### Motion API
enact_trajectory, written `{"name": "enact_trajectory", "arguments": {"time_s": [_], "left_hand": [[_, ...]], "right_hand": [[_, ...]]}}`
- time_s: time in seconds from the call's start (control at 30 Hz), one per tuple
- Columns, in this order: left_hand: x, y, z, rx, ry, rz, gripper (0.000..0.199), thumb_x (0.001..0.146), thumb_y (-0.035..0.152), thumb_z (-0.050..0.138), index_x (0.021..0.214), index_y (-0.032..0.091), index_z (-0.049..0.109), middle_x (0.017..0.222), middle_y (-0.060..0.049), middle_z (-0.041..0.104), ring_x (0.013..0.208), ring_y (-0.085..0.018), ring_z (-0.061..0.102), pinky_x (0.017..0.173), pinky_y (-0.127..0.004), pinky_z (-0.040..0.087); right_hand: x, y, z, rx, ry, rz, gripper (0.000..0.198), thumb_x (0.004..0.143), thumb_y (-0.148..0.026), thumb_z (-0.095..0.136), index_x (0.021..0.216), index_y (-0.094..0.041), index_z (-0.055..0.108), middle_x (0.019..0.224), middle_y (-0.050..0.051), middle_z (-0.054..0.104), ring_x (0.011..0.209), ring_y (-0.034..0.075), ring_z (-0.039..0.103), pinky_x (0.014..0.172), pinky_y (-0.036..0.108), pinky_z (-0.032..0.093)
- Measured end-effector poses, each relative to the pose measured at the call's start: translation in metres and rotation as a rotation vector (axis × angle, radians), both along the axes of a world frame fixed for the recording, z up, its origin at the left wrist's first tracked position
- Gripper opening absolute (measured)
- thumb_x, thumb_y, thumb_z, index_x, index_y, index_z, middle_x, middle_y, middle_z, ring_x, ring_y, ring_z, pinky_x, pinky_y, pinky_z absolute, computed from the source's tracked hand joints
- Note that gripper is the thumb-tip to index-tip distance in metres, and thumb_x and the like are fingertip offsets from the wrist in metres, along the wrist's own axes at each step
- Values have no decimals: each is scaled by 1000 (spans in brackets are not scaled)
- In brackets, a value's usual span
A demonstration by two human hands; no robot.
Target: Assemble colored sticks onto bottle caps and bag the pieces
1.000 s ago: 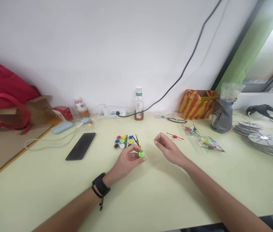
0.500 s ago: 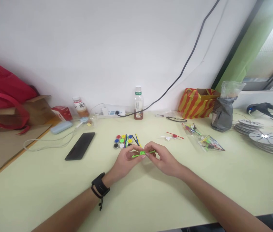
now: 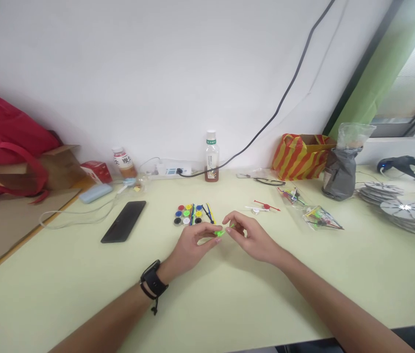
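Observation:
Between the thumb and fingers of my left hand (image 3: 196, 242) is a small green plastic spinner arrow (image 3: 219, 233), mostly covered by the fingertips. My right hand (image 3: 249, 238) is closed at the arrow's right end, where a bit of green shows by its fingertips. Both hands are just above the table, close together. Behind them lie several coloured round spinner bases (image 3: 186, 214) in rows and thin coloured arrow strips (image 3: 209, 214). Farther right, a red arrow spinner (image 3: 266, 207) lies beside a white arrow spinner (image 3: 255, 211).
Bagged spinner parts (image 3: 321, 218) lie to the right, near stacks of grey discs (image 3: 403, 208). A black phone (image 3: 124, 221) and a cable are on the left. A drink bottle (image 3: 211, 159), a power strip (image 3: 172, 168) and a striped bag (image 3: 299, 157) stand along the wall.
My right hand's fingertips have shifted slightly right, away from the left ones. Less of the green arrow shows, and its pointed left end is no longer visible.

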State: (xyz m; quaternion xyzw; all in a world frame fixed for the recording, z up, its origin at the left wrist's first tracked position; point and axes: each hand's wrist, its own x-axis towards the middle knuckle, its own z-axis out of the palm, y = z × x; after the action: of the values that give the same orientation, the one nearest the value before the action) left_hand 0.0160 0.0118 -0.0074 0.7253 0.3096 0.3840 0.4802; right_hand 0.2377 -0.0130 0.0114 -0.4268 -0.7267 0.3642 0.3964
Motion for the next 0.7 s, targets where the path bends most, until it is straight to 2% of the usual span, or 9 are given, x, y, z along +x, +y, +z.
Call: {"name": "enact_trajectory", "arguments": {"time_s": [0.3, 0.53, 0.63, 0.7], "left_hand": [[-1, 0, 1, -9, -9, 15, 18, 88, 31, 77, 98, 16, 74, 102, -10, 77, 100, -23, 72, 96, -41, 59], [1, -3, 10, -81, -76, -57, 20, 92, 33, 73, 103, 16, 75, 119, -14, 73, 112, -26, 69, 101, -41, 56], [1, -1, 10, -128, -76, -11, 25, 89, 35, 76, 106, 17, 74, 111, -11, 74, 103, -24, 70, 96, -39, 58], [0, 2, 7, -169, -97, 37, 30, 86, 36, 79, 109, 18, 72, 109, -9, 74, 100, -22, 71, 94, -39, 60]], "right_hand": [[0, 0, 2, -1, 17, 17, 14, 99, -32, 54, 108, -23, 59, 74, -3, 48, 68, 15, 47, 61, 27, 41], [0, 3, -2, -1, 63, -2, 19, 101, -36, 52, 109, -23, 63, 77, -1, 52, 71, 16, 51, 66, 29, 45], [1, 5, -6, 32, 82, -46, 31, 99, -36, 55, 128, -26, 59, 102, 5, 60, 77, 16, 56, 72, 31, 51], [2, 5, -5, 102, 78, -111, 44, 98, -35, 57, 141, -30, 51, 119, 8, 56, 80, 16, 58, 73, 32, 54]]}}
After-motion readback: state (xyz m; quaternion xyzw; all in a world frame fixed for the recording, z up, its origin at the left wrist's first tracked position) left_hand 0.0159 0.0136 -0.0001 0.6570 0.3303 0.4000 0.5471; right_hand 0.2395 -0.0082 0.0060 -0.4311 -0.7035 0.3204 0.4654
